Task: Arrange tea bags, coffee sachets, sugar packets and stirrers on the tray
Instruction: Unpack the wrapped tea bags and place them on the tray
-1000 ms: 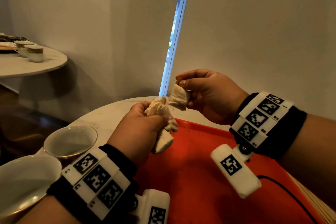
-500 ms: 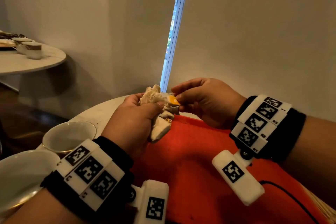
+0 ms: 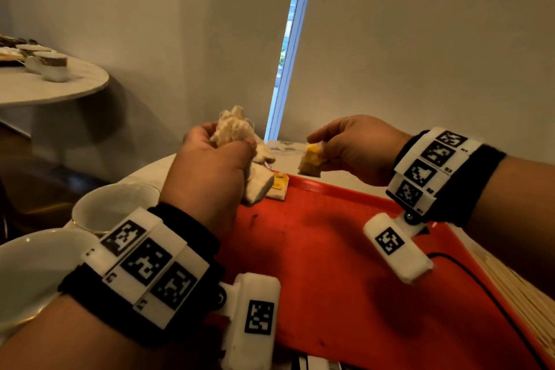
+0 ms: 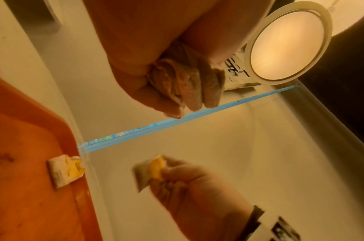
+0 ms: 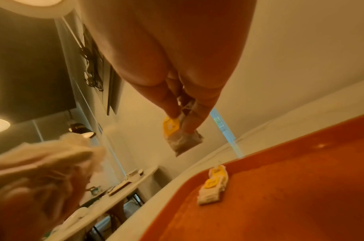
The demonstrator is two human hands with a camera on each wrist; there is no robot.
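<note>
tea bag [image 3: 310,161] pinched in right hand [image 3: 359,151], bunch of tea bags [image 3: 240,141] gripped in left hand [image 3: 210,171], head view alone shows cups [image 3: 115,207]

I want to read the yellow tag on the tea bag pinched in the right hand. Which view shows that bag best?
The right wrist view: the tea bag hangs close under the right hand, tag facing the camera. The head view shows it small; the left wrist view shows it blurred.

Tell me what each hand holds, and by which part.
The left hand grips a bunch of tea bags around the middle. The right hand pinches a single tea bag at its yellow-tagged top.
</note>
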